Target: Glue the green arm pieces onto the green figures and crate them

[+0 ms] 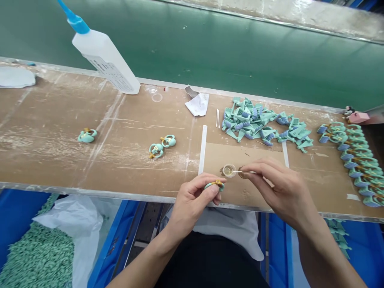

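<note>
A person's right hand and left hand flank a small clear cup on the table, with little room between them. Beyond the cup, a strip of brown table leads to a heap of mint-green moulded parts. To the left, a pair of teether rings stands in the way; a row of rings blocks the far right.

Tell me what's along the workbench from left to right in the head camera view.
Pale folded sheet → single mint-green molded piece → pair of mint-green molded pieces → crumpled white paper → cotton swabs → pile of mint-green and blue parts → rows of green-and-blue pieces
</note>
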The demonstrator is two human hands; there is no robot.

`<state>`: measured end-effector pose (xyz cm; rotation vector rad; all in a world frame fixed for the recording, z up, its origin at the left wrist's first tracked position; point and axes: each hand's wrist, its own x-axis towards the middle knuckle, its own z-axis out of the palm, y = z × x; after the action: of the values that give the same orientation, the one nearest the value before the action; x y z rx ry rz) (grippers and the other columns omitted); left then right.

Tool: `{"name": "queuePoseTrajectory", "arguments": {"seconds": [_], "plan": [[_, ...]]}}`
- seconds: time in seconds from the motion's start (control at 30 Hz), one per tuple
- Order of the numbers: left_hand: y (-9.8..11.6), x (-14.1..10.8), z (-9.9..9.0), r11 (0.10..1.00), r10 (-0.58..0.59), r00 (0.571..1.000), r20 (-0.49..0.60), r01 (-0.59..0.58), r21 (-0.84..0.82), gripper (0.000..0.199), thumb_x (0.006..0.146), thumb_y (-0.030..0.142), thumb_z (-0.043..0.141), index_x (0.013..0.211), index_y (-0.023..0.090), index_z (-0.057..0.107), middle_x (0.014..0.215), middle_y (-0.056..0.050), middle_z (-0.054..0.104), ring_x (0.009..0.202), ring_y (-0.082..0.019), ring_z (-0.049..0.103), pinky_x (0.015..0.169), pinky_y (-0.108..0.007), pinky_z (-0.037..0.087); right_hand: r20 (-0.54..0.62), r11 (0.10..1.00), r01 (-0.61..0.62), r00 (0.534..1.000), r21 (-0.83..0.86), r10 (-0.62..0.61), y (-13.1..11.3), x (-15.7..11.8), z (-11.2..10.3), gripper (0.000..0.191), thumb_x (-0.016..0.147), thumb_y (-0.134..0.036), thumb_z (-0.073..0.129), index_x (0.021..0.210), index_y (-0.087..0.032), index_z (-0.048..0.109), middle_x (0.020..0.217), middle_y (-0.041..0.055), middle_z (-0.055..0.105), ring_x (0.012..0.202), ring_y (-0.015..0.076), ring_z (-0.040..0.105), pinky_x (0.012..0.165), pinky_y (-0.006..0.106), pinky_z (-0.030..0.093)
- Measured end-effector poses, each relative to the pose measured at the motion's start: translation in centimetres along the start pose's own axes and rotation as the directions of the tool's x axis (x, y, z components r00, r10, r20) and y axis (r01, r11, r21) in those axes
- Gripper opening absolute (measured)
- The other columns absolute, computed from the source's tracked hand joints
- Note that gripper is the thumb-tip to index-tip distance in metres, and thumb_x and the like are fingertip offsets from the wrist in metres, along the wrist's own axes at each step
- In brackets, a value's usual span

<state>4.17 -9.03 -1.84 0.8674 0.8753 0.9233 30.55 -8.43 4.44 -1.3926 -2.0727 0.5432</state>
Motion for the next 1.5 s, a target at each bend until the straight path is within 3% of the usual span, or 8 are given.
{"name": "queuePoseTrajectory", "arguments": {"seconds": [0.13, 0.23, 0.47, 0.77, 0.97, 1.17, 1.37, 1.5], "plan": [[-0.4, 0.1, 0.7, 0.997, 0.066, 0.996, -0.054, -0.064, 0.041, 0.015, 0.11, 0.031, 0.089, 0.115, 0.025, 0.101, 0.114, -0.009, 0.08, 0.074, -0.013, 0.071, 0.069, -0.027, 0.064, -0.27, 0.955, -0.216, 0.925, 0.205, 0.267, -1.2, -2.0, 1.4, 0.008, 0.118, -0.025, 0.083, 0.118, -0.03, 0.089, 0.108, 0.002, 0.091, 0.088, 0.0217, 0.08, 0.077, 0.035, 0.058], [-0.3, 0.1, 0.8, 0.992, 0.095, 0.994, -0.057, -0.09, 0.087, 0.013, 0.108, 0.028, 0.089, 0.115, 0.026, 0.101, 0.111, -0.009, 0.08, 0.077, -0.014, 0.071, 0.066, -0.026, 0.062, -0.304, 0.895, -0.268, 0.873, 0.356, 0.382, -2.1, -3.0, 2.4, 0.004, 0.116, -0.031, 0.088, 0.114, -0.03, 0.091, 0.102, 0.0019, 0.09, 0.09, 0.0228, 0.082, 0.076, 0.034, 0.059], [-0.1, 0.1, 1.1, 0.975, 0.124, 0.991, -0.053, -0.112, 0.194, 0.014, 0.106, 0.023, 0.089, 0.113, 0.026, 0.1, 0.108, -0.009, 0.081, 0.094, -0.021, 0.076, 0.071, -0.028, 0.058, -0.245, 0.889, -0.252, 0.9, 0.382, 0.36, -3.0, -2.5, 2.6, 0.011, 0.116, -0.025, 0.085, 0.108, -0.029, 0.09, 0.097, -0.0007, 0.088, 0.08, 0.0184, 0.079, 0.071, 0.03, 0.055], [0.5, -0.5, 1.6, 0.944, 0.159, 0.985, -0.071, -0.13, 0.302, 0.016, 0.108, 0.025, 0.088, 0.115, 0.028, 0.101, 0.108, -0.008, 0.08, 0.086, -0.017, 0.07, 0.067, -0.027, 0.052, -0.236, 0.921, -0.2, 0.928, 0.335, 0.288, -3.5, -2.0, 2.5, 0.014, 0.113, -0.019, 0.084, 0.103, -0.029, 0.086, 0.092, -0.0019, 0.085, 0.066, 0.0159, 0.066, 0.07, 0.031, 0.059], [0.3, -0.7, 1.9, 0.863, 0.318, 0.946, -0.059, -0.263, 0.431, 0.026, 0.107, 0.015, 0.086, 0.122, 0.03, 0.1, 0.112, -0.007, 0.08, 0.098, -0.018, 0.077, 0.083, -0.026, 0.06, -0.276, 0.948, -0.182, 0.927, 0.26, 0.254, -4.1, -2.0, 2.0, 0.019, 0.111, -0.015, 0.085, 0.098, -0.028, 0.081, 0.084, -0.0046, 0.083, 0.062, 0.0136, 0.066, 0.065, 0.028, 0.055], [0.0, -0.7, 1.8, 0.872, 0.282, 0.958, -0.056, -0.231, 0.431, 0.019, 0.11, 0.019, 0.084, 0.119, 0.027, 0.099, 0.113, -0.009, 0.085, 0.099, -0.021, 0.08, 0.086, -0.031, 0.063, -0.155, 0.97, -0.132, 0.974, 0.206, 0.165, -4.0, -1.3, 0.9, 0.016, 0.116, -0.015, 0.078, 0.106, -0.026, 0.084, 0.093, -0.0002, 0.087, 0.073, 0.0169, 0.077, 0.069, 0.029, 0.058], [0.0, -0.9, 2.2, 0.924, 0.185, 0.981, -0.066, -0.15, 0.351, 0.015, 0.114, 0.027, 0.083, 0.12, 0.026, 0.097, 0.116, -0.011, 0.087, 0.103, -0.026, 0.082, 0.086, -0.036, 0.064, -0.291, 0.962, -0.175, 0.928, 0.212, 0.233, -4.0, -1.9, 1.5, 0.017, 0.115, -0.019, 0.078, 0.1, -0.027, 0.082, 0.085, -0.0016, 0.084, 0.063, 0.016, 0.07, 0.064, 0.031, 0.055], [0.3, -0.8, 2.6, 0.95, 0.16, 0.985, -0.067, -0.135, 0.28, 0.013, 0.114, 0.025, 0.08, 0.115, 0.024, 0.093, 0.11, -0.008, 0.086, 0.091, -0.022, 0.08, 0.081, -0.035, 0.063, -0.339, 0.955, -0.193, 0.903, 0.227, 0.263, -4.0, -2.5, 1.9, 0.015, 0.115, -0.02, 0.079, 0.102, -0.027, 0.083, 0.084, -0.0007, 0.084, 0.062, 0.0165, 0.068, 0.064, 0.032, 0.055]]}}
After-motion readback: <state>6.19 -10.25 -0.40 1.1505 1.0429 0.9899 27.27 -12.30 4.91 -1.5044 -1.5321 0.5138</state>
